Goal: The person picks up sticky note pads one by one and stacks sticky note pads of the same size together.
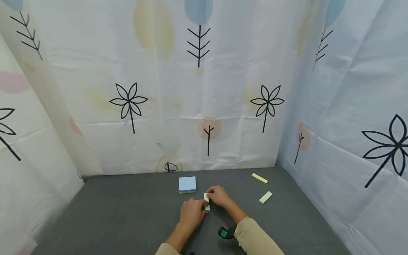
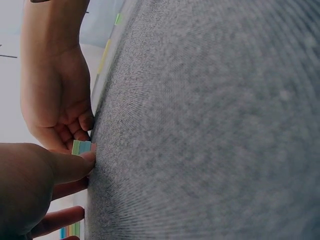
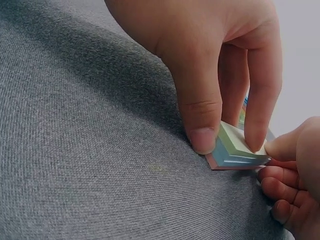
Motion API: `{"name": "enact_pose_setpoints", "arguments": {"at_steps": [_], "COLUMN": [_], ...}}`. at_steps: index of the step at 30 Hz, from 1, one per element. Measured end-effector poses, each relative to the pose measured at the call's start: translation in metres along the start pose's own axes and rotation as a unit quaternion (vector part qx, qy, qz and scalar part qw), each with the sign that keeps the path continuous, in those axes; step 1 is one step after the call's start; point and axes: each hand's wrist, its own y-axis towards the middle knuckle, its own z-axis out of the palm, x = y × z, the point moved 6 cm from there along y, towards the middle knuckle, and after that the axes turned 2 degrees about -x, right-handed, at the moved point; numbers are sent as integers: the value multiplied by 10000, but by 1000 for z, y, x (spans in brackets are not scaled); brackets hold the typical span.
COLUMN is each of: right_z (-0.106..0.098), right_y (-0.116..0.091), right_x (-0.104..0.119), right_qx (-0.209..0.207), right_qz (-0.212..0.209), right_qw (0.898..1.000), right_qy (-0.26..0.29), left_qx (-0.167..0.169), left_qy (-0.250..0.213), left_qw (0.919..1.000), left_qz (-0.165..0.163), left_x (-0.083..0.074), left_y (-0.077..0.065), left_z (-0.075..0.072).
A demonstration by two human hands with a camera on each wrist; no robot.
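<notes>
A small stack of sticky-note strips (image 1: 207, 207), pale green on top with blue and pink layers below, lies on the grey table between both hands. My left hand (image 1: 192, 213) pinches the near part, its thumb against the stack's end in the left wrist view. Farther up, my right hand (image 1: 219, 196) holds the far end. In the right wrist view its thumb presses the side of the layered stack (image 3: 232, 137) and a finger rests on the green top. Fingers of both hands hide parts of the stack.
A thick block of square sticky notes (image 1: 187, 184), blue on top, sits behind my left hand. Off to the right lie a yellow strip pad (image 1: 259, 178) and a pale green one (image 1: 265, 197). Patterned white cloth (image 1: 236, 141) hangs along the table's back and sides.
</notes>
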Motion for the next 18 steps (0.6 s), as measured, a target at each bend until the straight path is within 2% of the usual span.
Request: {"name": "enact_pose_setpoints", "arguments": {"at_steps": [10,18], "right_z": [2,-5], "right_y": [-3,-18], "right_x": [-2,-6], "right_qx": [-229,-398], "right_qz": [-105,7], "right_qw": [9996,9949], "right_qy": [92,927], "left_qx": [45,-12], "left_qy": [15,28], "left_qw": [10000,10000], "left_qz": [44,87], "left_x": [2,2], "left_y": [1,1], "left_z": [-1,0]}}
